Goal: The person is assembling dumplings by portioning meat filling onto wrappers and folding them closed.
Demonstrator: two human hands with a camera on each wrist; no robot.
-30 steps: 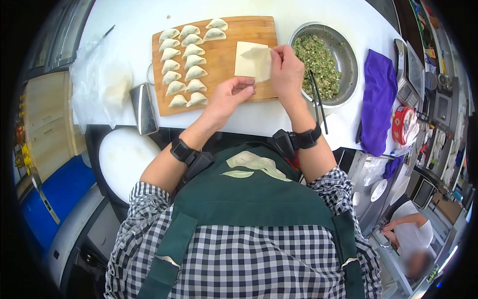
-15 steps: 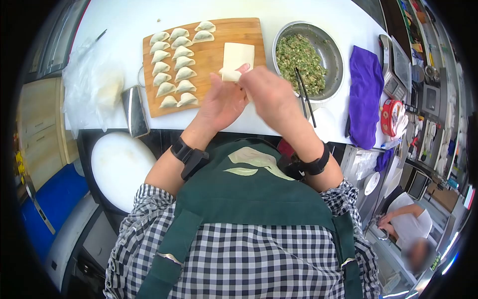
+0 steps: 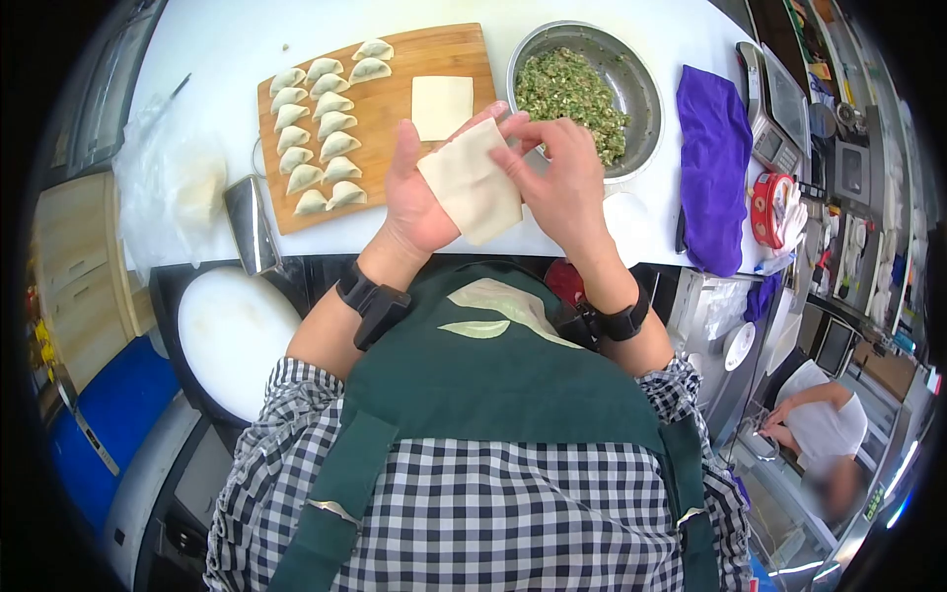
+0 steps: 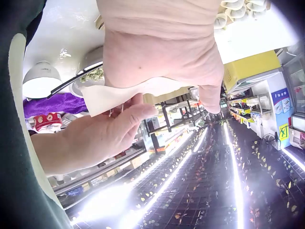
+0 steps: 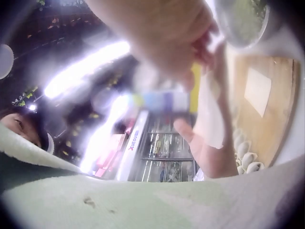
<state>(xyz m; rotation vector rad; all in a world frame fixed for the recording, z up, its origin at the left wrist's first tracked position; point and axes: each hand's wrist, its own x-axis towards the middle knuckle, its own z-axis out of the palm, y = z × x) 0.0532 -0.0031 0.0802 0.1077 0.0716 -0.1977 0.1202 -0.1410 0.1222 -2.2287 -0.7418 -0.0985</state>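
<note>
A square dough wrapper (image 3: pixel 473 183) lies across the palm and fingers of the left hand (image 3: pixel 419 197), which is palm up with the thumb standing apart. The right hand (image 3: pixel 567 183) pinches the wrapper's right edge between thumb and fingertips. In the left wrist view the wrapper (image 4: pixel 107 98) hangs below the left hand (image 4: pixel 162 47), and the right hand (image 4: pixel 95 138) is at its edge. Behind the hands, more square wrapper (image 3: pixel 442 107) lies on the wooden board (image 3: pixel 385 99), with rows of folded dumplings (image 3: pixel 336 123) to the left.
A steel bowl (image 3: pixel 646 104) of green filling (image 3: pixel 572 99) stands right of the board, chopsticks partly hidden. Further right are a purple cloth (image 3: pixel 712 168), a scale (image 3: pixel 774 153) and a red tin (image 3: pixel 767 212). A phone (image 3: pixel 251 225) and plastic bag (image 3: pixel 168 187) lie left.
The wrapper has come off the board onto the left palm, turned and spread flat. Both hands have drawn nearer the body, and the board and bowl have shifted left in the head view.
</note>
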